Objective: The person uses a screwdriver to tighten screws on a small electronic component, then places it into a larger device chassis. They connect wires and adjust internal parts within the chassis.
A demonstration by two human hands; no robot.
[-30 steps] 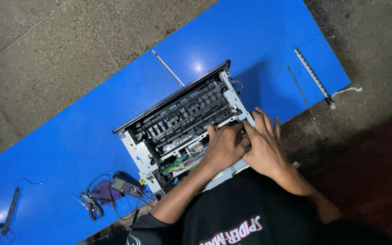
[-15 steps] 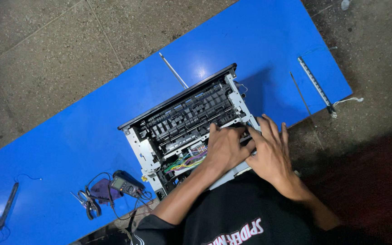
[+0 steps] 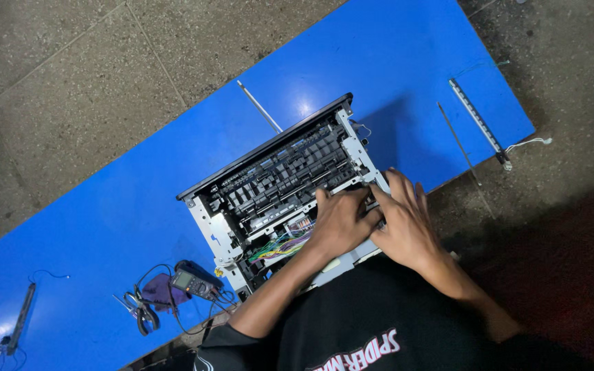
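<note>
An opened printer (image 3: 276, 178) with its covers off lies on a blue table (image 3: 104, 206); black rollers, a metal frame and coloured wires (image 3: 280, 246) are exposed. My left hand (image 3: 342, 223) is curled over the near right part of the chassis, its fingers on the frame. My right hand (image 3: 407, 230) lies beside it with fingers spread over the printer's right corner, its fingertips touching those of the left. What the fingers hold underneath is hidden.
A thin metal rod (image 3: 259, 106) lies behind the printer. At the right are another rod (image 3: 458, 144) and a long strip with a wire (image 3: 479, 124). A multimeter (image 3: 190, 282), pliers (image 3: 139, 312) and a purple cloth (image 3: 159, 288) sit at the left front. Concrete floor surrounds the table.
Both hands stay on the printer's right corner; the right hand has edged closer to the left. The view has shifted slightly.
</note>
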